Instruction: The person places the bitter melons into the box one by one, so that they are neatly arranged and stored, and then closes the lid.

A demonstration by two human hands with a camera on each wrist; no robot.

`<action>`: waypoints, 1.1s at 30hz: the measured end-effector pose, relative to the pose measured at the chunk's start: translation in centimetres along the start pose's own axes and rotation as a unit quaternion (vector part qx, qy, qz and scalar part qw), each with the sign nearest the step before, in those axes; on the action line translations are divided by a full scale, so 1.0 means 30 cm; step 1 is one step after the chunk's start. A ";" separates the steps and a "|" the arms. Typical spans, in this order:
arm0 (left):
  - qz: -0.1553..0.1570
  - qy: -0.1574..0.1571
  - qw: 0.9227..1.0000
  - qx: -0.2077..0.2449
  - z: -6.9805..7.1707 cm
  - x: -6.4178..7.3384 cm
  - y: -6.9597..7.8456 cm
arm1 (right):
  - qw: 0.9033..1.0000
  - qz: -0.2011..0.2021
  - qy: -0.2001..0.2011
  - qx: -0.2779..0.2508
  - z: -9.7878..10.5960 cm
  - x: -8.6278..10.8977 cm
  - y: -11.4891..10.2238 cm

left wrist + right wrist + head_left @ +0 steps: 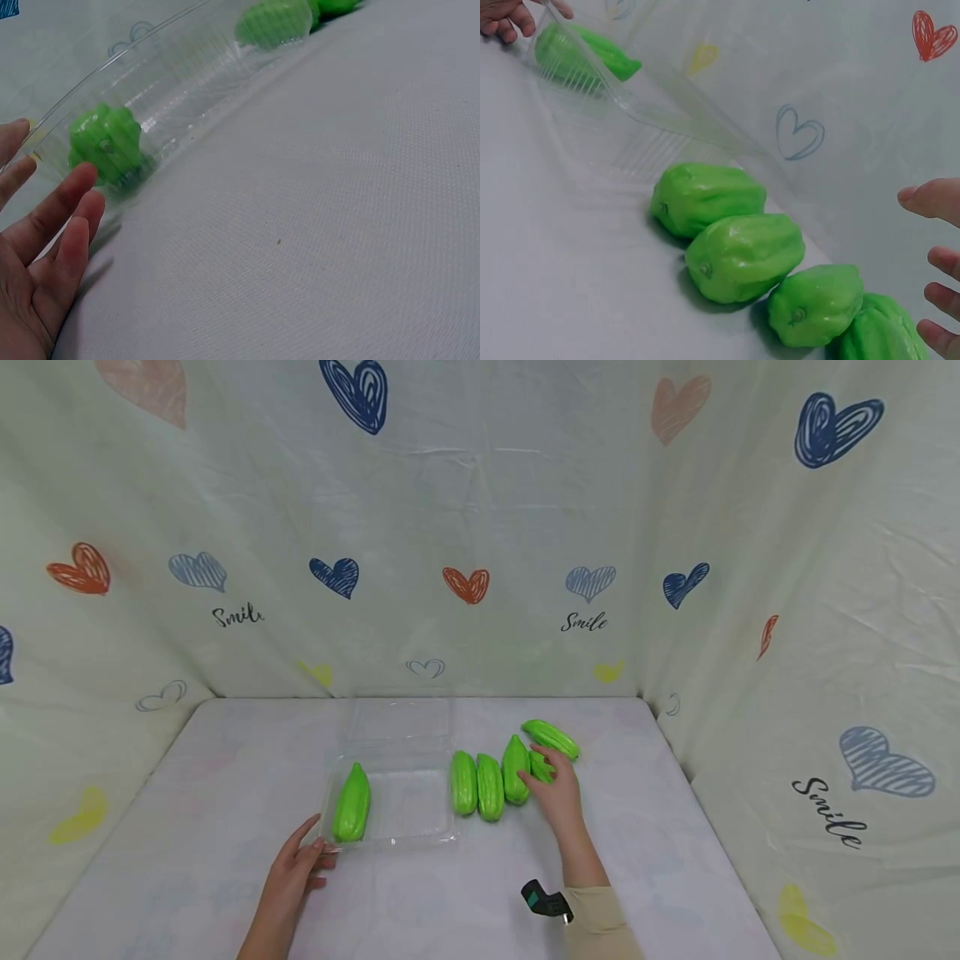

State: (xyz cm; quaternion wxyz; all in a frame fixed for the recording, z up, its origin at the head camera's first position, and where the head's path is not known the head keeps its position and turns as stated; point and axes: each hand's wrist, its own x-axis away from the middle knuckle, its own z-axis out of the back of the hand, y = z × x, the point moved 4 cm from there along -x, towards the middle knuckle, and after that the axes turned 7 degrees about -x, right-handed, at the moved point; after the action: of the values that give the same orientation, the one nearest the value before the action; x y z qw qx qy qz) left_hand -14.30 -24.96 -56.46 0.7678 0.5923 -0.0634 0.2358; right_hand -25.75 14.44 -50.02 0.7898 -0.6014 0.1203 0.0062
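Note:
At the left of the table, my left hand (296, 864) touches the front left corner of a clear plastic box (408, 842); its relaxed fingers (56, 210) lie along the wall. Inside the box, at its left end, lies one green ridged fruit (352, 803) with a tapering tip. My right hand (558, 789) hovers over the row of similar fruits to the right, thumb and fingers spread. It partly hides one fruit (542, 767); another fruit (515, 770) lies by the thumb. The right wrist view shows the fingers (941, 300) apart, with nothing between them.
Two more green fruits (464, 783) (491, 787) lie side by side against the box's right side. One fruit (551, 739) lies slanted behind the right hand. The clear lid (401, 720) stands open at the back. A black device (546, 900) sits by the right sleeve.

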 end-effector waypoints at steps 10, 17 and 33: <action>0.004 0.004 1.000 0.000 0.000 -0.001 -0.001 | 0.999 -0.012 0.030 0.013 0.052 -0.009 0.055; -0.003 0.008 1.000 -0.006 -0.001 -0.002 0.002 | 0.999 0.000 0.044 0.020 0.071 -0.017 0.099; 0.005 -0.005 1.000 -0.007 0.001 -0.003 -0.005 | 0.997 -0.068 0.030 0.030 0.071 -0.033 0.196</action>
State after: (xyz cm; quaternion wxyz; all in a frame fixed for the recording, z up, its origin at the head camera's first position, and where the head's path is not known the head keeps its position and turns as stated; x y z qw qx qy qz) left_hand -14.32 -25.05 -56.62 0.7708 0.5875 -0.0721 0.2358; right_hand -27.22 18.24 -54.87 0.8020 -0.5843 0.1031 -0.0695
